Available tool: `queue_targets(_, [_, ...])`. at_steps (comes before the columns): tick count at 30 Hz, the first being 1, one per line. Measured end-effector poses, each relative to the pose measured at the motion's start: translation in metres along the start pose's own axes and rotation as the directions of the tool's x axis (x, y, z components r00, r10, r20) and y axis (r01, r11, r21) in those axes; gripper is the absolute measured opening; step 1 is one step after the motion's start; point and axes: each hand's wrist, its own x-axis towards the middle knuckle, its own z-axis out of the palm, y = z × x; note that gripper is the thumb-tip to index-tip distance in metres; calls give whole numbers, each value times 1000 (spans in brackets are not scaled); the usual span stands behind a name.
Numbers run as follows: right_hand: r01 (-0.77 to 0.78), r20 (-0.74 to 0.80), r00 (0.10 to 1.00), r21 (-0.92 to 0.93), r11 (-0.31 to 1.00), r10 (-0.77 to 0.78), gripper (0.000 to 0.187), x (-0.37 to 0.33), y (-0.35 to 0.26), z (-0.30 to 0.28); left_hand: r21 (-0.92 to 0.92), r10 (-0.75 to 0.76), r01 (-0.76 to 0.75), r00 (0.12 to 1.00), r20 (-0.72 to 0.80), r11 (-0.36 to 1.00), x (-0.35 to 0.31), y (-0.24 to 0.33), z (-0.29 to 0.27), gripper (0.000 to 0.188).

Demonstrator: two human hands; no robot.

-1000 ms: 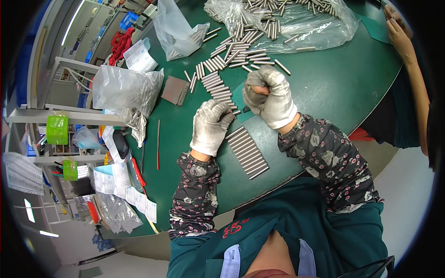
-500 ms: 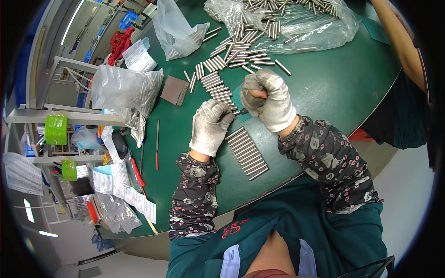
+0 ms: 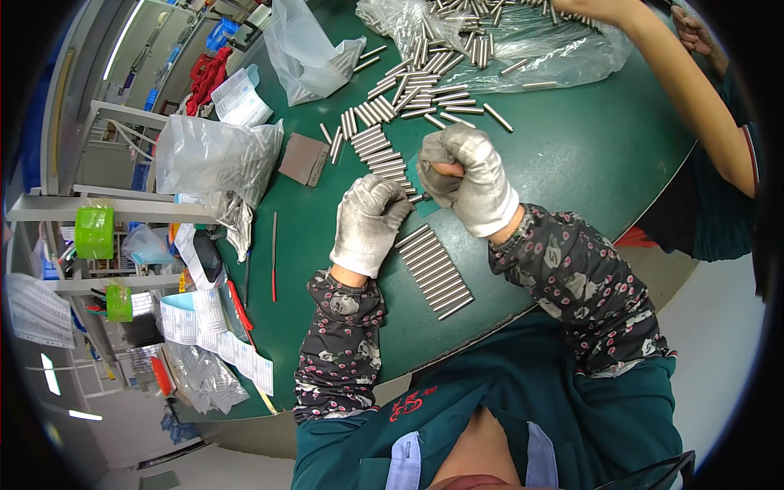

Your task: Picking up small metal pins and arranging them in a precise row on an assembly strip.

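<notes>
My left hand [image 3: 365,229], in a whitish work glove, is closed at the lower end of a slanting row of short steel pins [image 3: 376,149]. The end of one pin seems to show at its fingertips. Opposite it, my right hand [image 3: 472,175], gloved too, makes a fist around a tool whose dark tip [image 3: 422,198] points at the left fingertips; the rest is hidden in the glove. Below both hands lies a neat block of pins [image 3: 434,273], side by side. A small green sheet [image 3: 426,207] lies under the right hand.
Loose pins [image 3: 412,86] spread across the green table [image 3: 572,155] from a clear plastic bag [image 3: 563,69]. At left are a brown-grey block [image 3: 304,159], filled bags [image 3: 220,155], a thin red-handled file [image 3: 275,261] and papers [image 3: 196,318]. A co-worker's arm [image 3: 694,90] reaches in at right.
The co-worker's arm has swung over the pile of pins at the top. My right hand has shifted slightly left; my left hand stays nearly in place.
</notes>
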Motion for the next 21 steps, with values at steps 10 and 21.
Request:
queue_targets(10, [338, 74, 940, -328, 882, -333, 39, 6, 9, 6, 28, -1, 0, 1000, 27, 1000, 3, 3, -2, 14])
queue_targets(21, [50, -153, 988, 109, 993, -33, 44, 6, -2, -2, 41, 22, -22, 1000, -15, 999, -2, 3, 0, 17])
